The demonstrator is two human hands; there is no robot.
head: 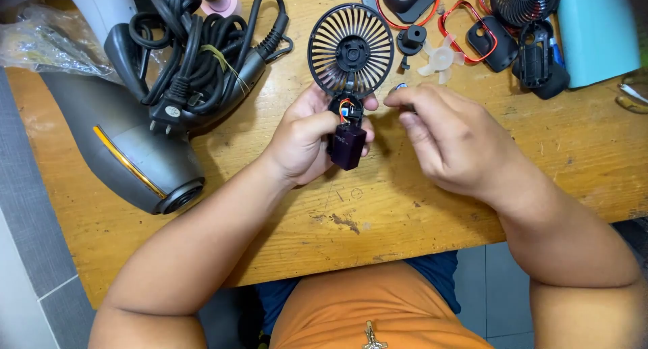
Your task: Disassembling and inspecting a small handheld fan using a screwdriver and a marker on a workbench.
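While the left hand (307, 136) held the small handheld fan (349, 72) upright over the wooden table (418, 207), fingers were closed round its dark purple handle (347, 146) with the thumb across the front. The round black grille (351, 50) stood above the fist, its hub facing the camera. Just below the grille the casing was open, and thin orange and blue wires (345, 110) showed in the gap, right above the gripping fingers. The right hand (449, 136) hovered just beside that open neck, thumb and forefinger pinched shut on a small metallic piece (399, 88); whether it was a screw or a tool tip could not be told. Judged risk: the pinched piece sat near the bare wires, and a slip could snag or pull one off its joint. The piece itself was tiny and could drop onto the cluttered table, among the loose translucent fan blade (440, 57), red rings and black housings (499, 42) at the far edge. The grip low on the handle left the grille top-heavy, so a loosened hold might let it tilt. A grey hair dryer (118, 140) with its coiled black cord (199, 48) lay to the left, well apart.
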